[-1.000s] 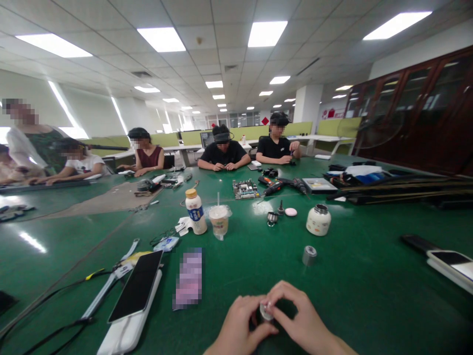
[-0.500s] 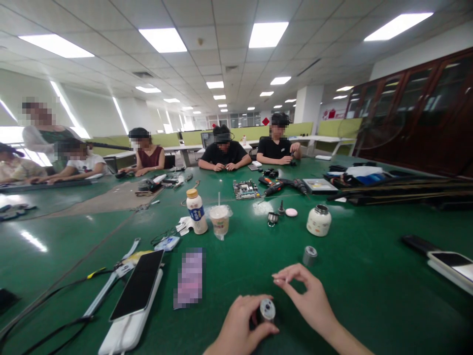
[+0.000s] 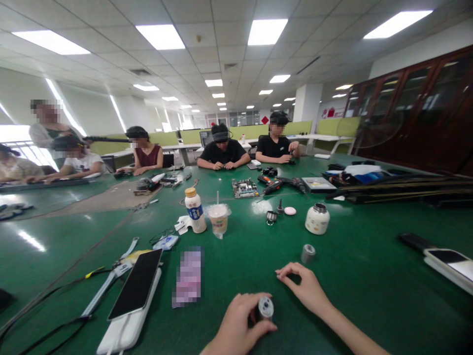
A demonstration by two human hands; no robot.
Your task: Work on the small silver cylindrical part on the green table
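Observation:
A small silver metal cylinder, looking like a small electric motor (image 3: 266,308), stands upright between the thumb and fingers of my left hand (image 3: 236,325). Its round end faces up and shows a dark hole near the middle. To the right, my right hand (image 3: 305,287) hovers above the table with thumb and forefinger pinched together. Whatever may be between those fingertips is too small to make out. Just beyond the right hand stands a second silver cylinder (image 3: 308,253) of similar look.
On the green table (image 3: 221,268) stand a cream jar (image 3: 317,220), a drink cup (image 3: 218,220) and a milk bottle (image 3: 195,212). A phone on a white power bank (image 3: 127,320) lies left, a circuit board (image 3: 245,188) and power drill (image 3: 275,185) farther back. Several people sit opposite.
My right hand has shifted slightly to the right, away from the cylinder in my left hand. The left hand keeps its hold. The whole view has tilted a little.

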